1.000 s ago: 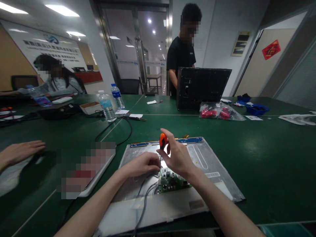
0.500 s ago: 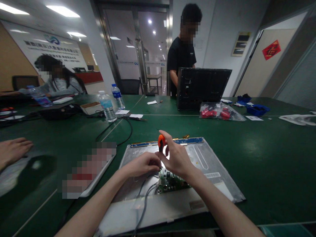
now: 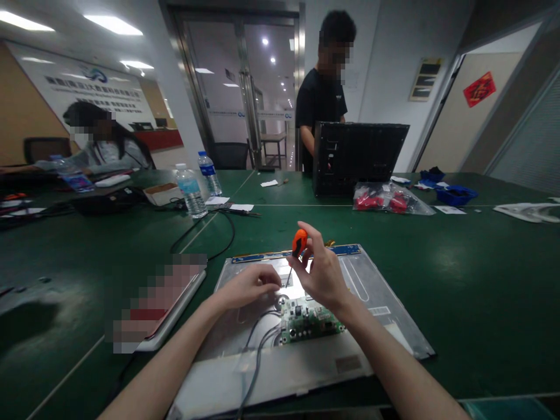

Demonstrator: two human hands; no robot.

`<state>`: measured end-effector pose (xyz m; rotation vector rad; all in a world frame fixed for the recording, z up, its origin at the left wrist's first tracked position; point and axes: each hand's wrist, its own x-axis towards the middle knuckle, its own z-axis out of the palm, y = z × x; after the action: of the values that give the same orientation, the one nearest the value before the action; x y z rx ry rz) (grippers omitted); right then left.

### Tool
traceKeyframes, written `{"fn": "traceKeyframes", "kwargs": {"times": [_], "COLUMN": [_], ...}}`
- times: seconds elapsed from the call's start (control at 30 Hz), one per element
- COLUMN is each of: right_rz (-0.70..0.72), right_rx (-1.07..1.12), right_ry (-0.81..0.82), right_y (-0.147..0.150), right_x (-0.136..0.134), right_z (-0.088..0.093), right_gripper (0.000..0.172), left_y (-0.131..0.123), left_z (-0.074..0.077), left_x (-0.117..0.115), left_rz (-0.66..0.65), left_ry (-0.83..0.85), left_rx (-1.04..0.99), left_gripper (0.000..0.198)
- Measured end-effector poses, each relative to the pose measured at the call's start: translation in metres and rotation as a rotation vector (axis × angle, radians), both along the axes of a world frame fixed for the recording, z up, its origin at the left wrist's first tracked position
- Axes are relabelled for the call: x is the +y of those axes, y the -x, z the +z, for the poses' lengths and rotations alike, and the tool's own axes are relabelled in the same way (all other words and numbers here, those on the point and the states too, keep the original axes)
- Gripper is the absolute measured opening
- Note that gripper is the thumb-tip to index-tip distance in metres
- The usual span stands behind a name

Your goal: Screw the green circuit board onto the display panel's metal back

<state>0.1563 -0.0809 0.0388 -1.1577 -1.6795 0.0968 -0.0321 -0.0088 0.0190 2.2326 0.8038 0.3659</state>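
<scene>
My right hand (image 3: pixel 326 274) is closed around an orange and black screwdriver (image 3: pixel 299 242), whose thin shaft slants down to the left. Its tip is close to my left hand (image 3: pixel 249 286). The left fingers are bent together by the tip; anything between them is too small to make out. Beneath both hands lies a flat metal display panel (image 3: pixel 394 318). A green circuit board (image 3: pixel 312 319) sits on its middle, just below the screwdriver tip. Dark cables (image 3: pixel 258 359) run from the board's left side toward me. Along the panel's far edge is a narrow blue circuit strip (image 3: pixel 350 250).
Left of the panel lies a pale-edged flat device (image 3: pixel 175 315), its face blurred. Two water bottles (image 3: pixel 191 195) stand beyond it near a black cable (image 3: pixel 233 233). Across the green table, a person stands behind a black casing (image 3: pixel 361 157), beside a plastic bag with red items (image 3: pixel 389 199).
The screwdriver has lifted off the circuit board's upper left corner and tilted, moving right with my right hand. My left hand has drawn slightly back. Another person's hand has left the left edge.
</scene>
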Motion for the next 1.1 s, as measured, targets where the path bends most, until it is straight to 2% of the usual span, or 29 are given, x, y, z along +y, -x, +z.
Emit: {"fn": "traceKeyframes", "kwargs": {"times": [0.1,0.2,0.47,0.7,0.8,0.9,1.0,1.1], "right_rz": [-0.034,-0.071,-0.102,-0.089,-0.033,0.072,0.144,0.181], "right_rx": [-0.015,-0.023,-0.041,-0.062,-0.004,0.095,0.171,0.254], "right_ry": [-0.014,-0.014,-0.004,0.008,0.041,0.12,0.193,0.229], "right_y": [-0.001,-0.003,-0.006,-0.012,-0.016,-0.02,-0.025,-0.028], "right_x": [0.001,0.001,0.002,0.003,-0.003,-0.013,-0.021,-0.022], "right_z": [0.001,0.002,0.004,0.003,0.005,0.006,0.003,-0.003], "right_gripper": [0.059,0.059,0.059,0.059,0.06,0.06,0.058,0.058], "left_y": [0.002,0.005,0.003,0.001,0.004,0.008,0.01,0.009], "left_z": [0.0,-0.004,-0.012,-0.003,0.007,0.013,0.01,0.002], "left_x": [0.007,0.012,0.009,0.004,-0.009,-0.034,-0.062,-0.082], "left_rz": [0.135,0.188,0.088,0.087,0.09,0.066,-0.003,0.02], "left_ry": [-0.182,-0.238,-0.248,-0.277,-0.299,-0.296,-0.282,-0.295], "left_rx": [0.037,0.075,0.101,0.136,0.136,0.122,0.155,0.146], "left_gripper": [0.016,0.016,0.015,0.012,0.012,0.013,0.015,0.019]}}
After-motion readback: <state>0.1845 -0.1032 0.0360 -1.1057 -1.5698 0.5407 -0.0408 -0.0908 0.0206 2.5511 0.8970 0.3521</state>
